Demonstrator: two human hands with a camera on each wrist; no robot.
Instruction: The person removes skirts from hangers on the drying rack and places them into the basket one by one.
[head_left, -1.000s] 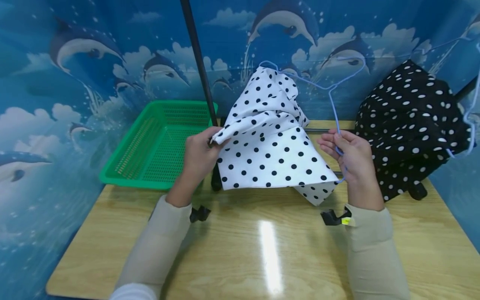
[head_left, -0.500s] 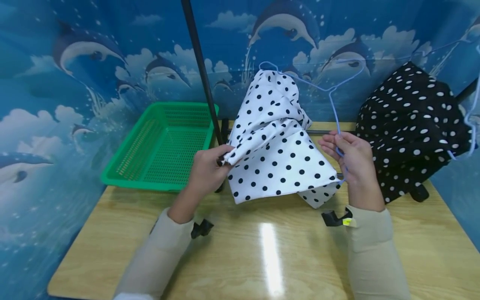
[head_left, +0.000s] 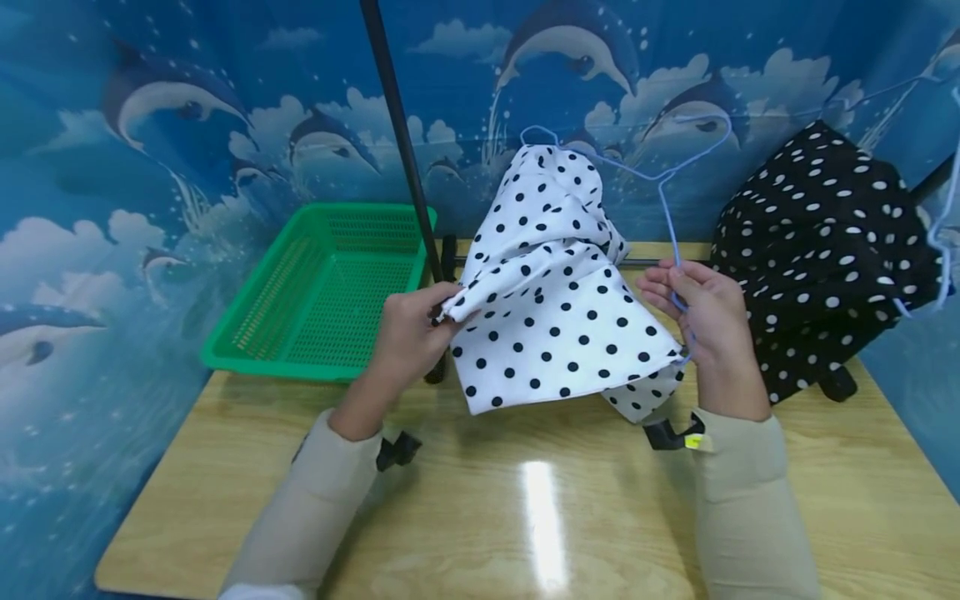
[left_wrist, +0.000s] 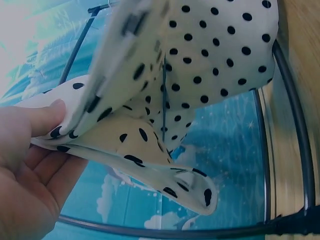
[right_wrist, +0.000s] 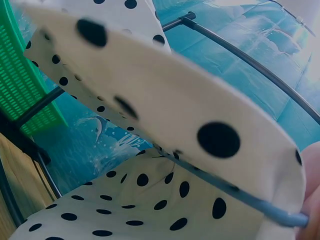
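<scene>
A white garment with black dots (head_left: pixel 551 308) hangs on a pale blue wire hanger (head_left: pixel 666 200) above the wooden table (head_left: pixel 525 517). My left hand (head_left: pixel 408 333) pinches the garment's left edge between thumb and fingers; in the left wrist view that hand (left_wrist: pixel 30 165) grips folded layers of the dotted cloth (left_wrist: pixel 200 60). My right hand (head_left: pixel 701 321) holds the hanger's wire, with the garment's right corner against it. The right wrist view shows the cloth (right_wrist: pixel 165 105) close up with the blue wire (right_wrist: pixel 240 197) running under it.
A green plastic basket (head_left: pixel 315 287) sits at the table's back left. A black pole (head_left: pixel 401 142) of a rack rises behind my left hand. A black garment with white dots (head_left: pixel 821 250) hangs at the right. Dolphin-print screens surround the table.
My left hand moved right and slightly down with the garment's edge, bunching the cloth narrower. My right hand and the hanger stayed put.
</scene>
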